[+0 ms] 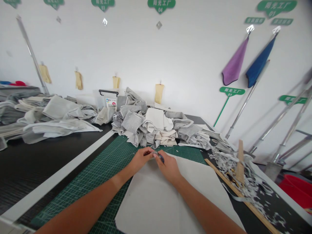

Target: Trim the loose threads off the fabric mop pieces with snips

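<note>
Bare forearms extend over a pale grey felt-like fabric sheet, which lies on a green gridded cutting mat; it looks soft and limp, best held at its edge. The right hand grips a small dark cutter; the curled left hand's hold cannot be told.

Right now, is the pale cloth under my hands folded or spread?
Spread: the pale cloth lies flat on the green cutting mat, opened out in a single layer, not piled.

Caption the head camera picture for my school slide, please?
The left hand and right hand hold a small dark tool on pale grey cloth over a green cutting mat.
</note>
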Motion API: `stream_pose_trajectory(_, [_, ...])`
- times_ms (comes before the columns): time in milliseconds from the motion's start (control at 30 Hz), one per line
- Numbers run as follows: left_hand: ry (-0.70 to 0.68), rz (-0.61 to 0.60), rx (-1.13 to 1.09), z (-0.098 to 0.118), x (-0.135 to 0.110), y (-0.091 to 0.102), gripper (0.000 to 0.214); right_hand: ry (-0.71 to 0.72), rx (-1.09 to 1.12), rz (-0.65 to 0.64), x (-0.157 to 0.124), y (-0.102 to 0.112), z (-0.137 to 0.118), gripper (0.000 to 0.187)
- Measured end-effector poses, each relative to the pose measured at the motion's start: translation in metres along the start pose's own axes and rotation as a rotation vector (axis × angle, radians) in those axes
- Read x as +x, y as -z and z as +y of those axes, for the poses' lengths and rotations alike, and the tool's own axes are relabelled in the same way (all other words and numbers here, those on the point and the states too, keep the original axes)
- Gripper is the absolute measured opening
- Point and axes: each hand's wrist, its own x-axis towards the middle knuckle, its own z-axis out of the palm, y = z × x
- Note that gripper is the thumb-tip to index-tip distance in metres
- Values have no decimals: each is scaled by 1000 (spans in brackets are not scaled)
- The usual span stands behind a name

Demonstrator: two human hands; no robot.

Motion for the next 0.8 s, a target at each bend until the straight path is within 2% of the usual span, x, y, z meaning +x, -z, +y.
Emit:
stream_pose_trajectory(267, [3, 24, -65, -10, 2, 1, 30, 14, -6, -23, 1, -2, -1, 34])
stream_pose_trajectory(800, [50, -20, -66, 3, -2, 1, 32, 3, 55, -35, -1, 2, 0, 36])
